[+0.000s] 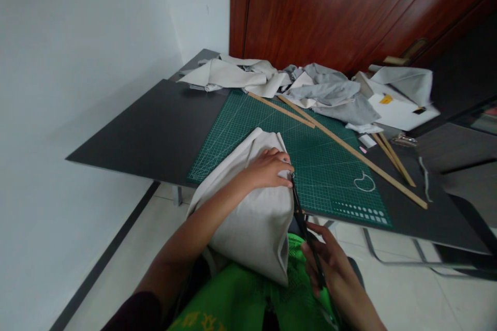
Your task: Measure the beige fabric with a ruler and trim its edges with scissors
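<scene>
A light grey-beige folded cloth lies over the front edge of the table and hangs down over my lap. My left hand rests on it near its right edge, fingers bent and closed on the fabric. In my right hand, below the table edge, are black scissors, their handles in my fingers. The scissors point up and away, with their tips at the cloth's right edge beside my left fingertips. Whether the blades are parted is hard to tell.
A green cutting mat covers the middle of the dark table. Wooden rulers and a thin string loop lie to the right. Fabric pieces and a white box line the back, before a brown door.
</scene>
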Motion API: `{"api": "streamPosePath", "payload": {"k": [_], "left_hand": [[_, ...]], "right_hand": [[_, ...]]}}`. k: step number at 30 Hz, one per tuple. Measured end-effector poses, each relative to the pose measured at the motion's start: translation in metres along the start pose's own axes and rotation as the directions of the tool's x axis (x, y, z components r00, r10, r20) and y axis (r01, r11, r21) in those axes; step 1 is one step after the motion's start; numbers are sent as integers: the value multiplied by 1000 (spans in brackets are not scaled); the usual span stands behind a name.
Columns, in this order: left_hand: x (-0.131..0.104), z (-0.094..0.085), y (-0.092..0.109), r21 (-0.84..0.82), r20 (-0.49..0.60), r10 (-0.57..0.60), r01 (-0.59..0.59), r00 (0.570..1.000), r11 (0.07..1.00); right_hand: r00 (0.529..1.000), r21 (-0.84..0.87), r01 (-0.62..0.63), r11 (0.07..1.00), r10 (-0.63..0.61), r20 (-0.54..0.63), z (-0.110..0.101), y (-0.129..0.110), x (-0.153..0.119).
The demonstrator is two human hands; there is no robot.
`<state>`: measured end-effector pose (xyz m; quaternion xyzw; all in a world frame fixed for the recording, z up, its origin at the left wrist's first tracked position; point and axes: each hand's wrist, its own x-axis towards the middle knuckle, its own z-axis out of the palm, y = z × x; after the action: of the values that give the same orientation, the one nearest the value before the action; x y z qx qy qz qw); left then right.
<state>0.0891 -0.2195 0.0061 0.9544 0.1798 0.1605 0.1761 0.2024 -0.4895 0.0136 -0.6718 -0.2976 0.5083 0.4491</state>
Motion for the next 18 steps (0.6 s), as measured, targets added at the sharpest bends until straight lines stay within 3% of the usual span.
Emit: {"api": "streamPosePath", "payload": {"k": [18], "left_hand": [[5,6,1,-105,11,50,-49,999,993]], "right_hand": [[999,14,-25,1000,26,-29,-3,6,-5]]}}
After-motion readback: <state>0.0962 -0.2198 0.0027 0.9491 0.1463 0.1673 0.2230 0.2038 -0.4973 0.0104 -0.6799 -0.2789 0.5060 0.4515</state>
